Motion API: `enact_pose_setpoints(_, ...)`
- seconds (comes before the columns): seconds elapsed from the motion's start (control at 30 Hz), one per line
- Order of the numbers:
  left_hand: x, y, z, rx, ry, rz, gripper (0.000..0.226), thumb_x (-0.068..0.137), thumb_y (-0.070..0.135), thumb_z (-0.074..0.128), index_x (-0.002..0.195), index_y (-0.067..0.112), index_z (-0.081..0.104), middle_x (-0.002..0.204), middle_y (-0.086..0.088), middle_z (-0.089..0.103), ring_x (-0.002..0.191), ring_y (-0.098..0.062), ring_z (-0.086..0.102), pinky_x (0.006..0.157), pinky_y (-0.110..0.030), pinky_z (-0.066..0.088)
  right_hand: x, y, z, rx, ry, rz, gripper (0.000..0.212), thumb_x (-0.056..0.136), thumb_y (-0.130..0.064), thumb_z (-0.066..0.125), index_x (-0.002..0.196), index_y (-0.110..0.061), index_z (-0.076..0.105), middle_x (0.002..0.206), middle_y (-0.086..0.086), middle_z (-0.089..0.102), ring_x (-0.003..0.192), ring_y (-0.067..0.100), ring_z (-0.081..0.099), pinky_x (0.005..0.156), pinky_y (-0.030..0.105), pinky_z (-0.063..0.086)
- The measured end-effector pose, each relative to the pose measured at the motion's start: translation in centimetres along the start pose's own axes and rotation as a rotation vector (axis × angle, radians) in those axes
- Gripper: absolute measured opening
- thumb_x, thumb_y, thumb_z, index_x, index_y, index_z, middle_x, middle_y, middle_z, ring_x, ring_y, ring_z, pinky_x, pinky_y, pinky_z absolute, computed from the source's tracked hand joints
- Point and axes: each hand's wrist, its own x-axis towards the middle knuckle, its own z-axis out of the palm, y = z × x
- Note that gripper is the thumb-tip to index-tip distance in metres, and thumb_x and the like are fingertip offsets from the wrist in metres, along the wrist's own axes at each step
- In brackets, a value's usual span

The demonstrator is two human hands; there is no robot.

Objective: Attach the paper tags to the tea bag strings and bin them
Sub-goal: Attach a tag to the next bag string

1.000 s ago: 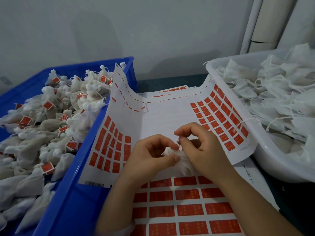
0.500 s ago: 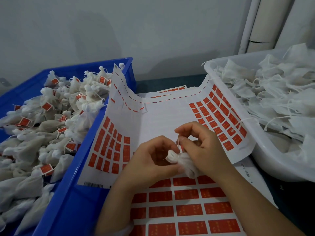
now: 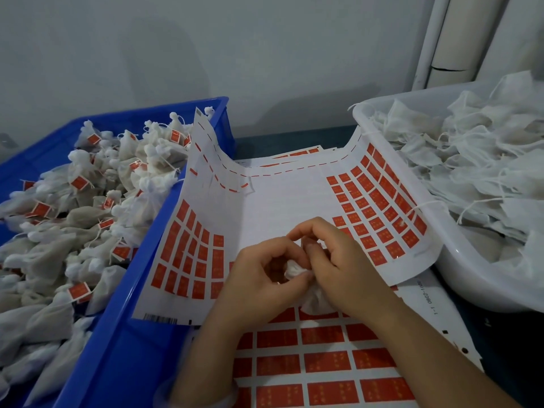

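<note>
Two hands met mid-sheet: left hand (image 3: 259, 278) and right hand (image 3: 344, 260) both had curled fingers pinching one soft, crumpled white tea bag (image 3: 294, 270) over the curled tag sheet (image 3: 279, 198) of glossy red rectangles. Tight spot though, with the blue plastic bin (image 3: 117, 348) against the sheet's left edge and the smooth white tub (image 3: 471, 278) against its right, both heaped with gauzy bags.
</note>
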Motion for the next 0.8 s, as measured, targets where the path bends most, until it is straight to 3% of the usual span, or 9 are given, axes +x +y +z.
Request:
enact_pose_setpoints(0.07, -0.07, -0.03, -0.21, -0.016, -0.017, -0.007, 0.018, 0.073, 0.012, 0.064, 0.08, 0.028, 0.063, 0.074, 0.007, 0.064, 0.063, -0.013, 0.061, 0.056, -0.018, 0.052, 0.07, -0.02, -0.16, -0.007, 0.0, -0.011, 0.02, 0.097, -0.013, 0.043, 0.1, -0.03, 0.053, 0.094, -0.019, 0.056, 0.092, 0.0, 0.057, 0.078, 0.008, 0.048)
enact_pose_setpoints(0.17, -0.15, -0.07, -0.53, -0.058, -0.026, -0.027, 0.017, 0.073, 0.008, 0.061, 0.079, 0.023, 0.064, 0.073, -0.001, 0.064, 0.064, -0.029, 0.062, 0.059, -0.041, 0.057, 0.23, 0.05, -0.5, 0.01, 0.0, -0.016, 0.022, 0.096, -0.011, 0.046, 0.098, -0.031, 0.053, 0.091, -0.022, 0.056, 0.092, -0.004, 0.055, 0.075, 0.003, 0.043)
enact_pose_setpoints(0.23, -0.15, -0.09, -0.49, -0.061, -0.035, -0.032, 0.016, 0.073, 0.007, 0.059, 0.079, 0.021, 0.063, 0.074, -0.004, 0.063, 0.065, -0.033, 0.061, 0.06, -0.046, 0.056, 0.24, 0.17, -0.51, 0.01, 0.002, -0.016, 0.022, 0.095, -0.011, 0.047, 0.098, -0.031, 0.053, 0.091, -0.021, 0.056, 0.093, -0.007, 0.053, 0.075, 0.003, 0.042)
enact_pose_setpoints(0.4, -0.2, 0.06, -0.34, -0.082, -0.09, -0.034, 0.016, 0.074, 0.015, 0.067, 0.088, 0.018, 0.064, 0.079, -0.001, 0.065, 0.071, -0.029, 0.064, 0.064, -0.04, 0.058, 0.25, 0.33, -0.43, 0.042, 0.032, -0.008, 0.026, 0.094, -0.011, 0.049, 0.094, -0.037, 0.052, 0.088, -0.021, 0.057, 0.091, -0.009, 0.055, 0.069, 0.002, 0.044)
enact_pose_setpoints(0.53, -0.06, 0.06, -0.26, -0.093, -0.024, -0.033, 0.019, 0.074, 0.016, 0.069, 0.092, 0.019, 0.066, 0.081, 0.002, 0.067, 0.072, -0.025, 0.066, 0.065, -0.036, 0.059, 0.47, 0.44, -0.69, 0.07, 0.08, -0.003, 0.031, 0.092, -0.009, 0.052, 0.091, -0.039, 0.053, 0.088, -0.018, 0.059, 0.09, -0.01, 0.055, 0.067, 0.003, 0.044)
enact_pose_setpoints(0.8, 0.03, 0.05, -0.28, -0.09, 0.06, -0.047, 0.015, 0.073, 0.01, 0.063, 0.082, 0.021, 0.065, 0.069, 0.009, 0.065, 0.063, -0.019, 0.066, 0.06, -0.027, 0.057, 0.42, 0.15, -0.78, 0.141, 0.131, -0.024, 0.034, 0.089, -0.003, 0.053, 0.09, -0.037, 0.054, 0.083, -0.013, 0.059, 0.08, 0.0, 0.059, 0.06, 0.01, 0.049)
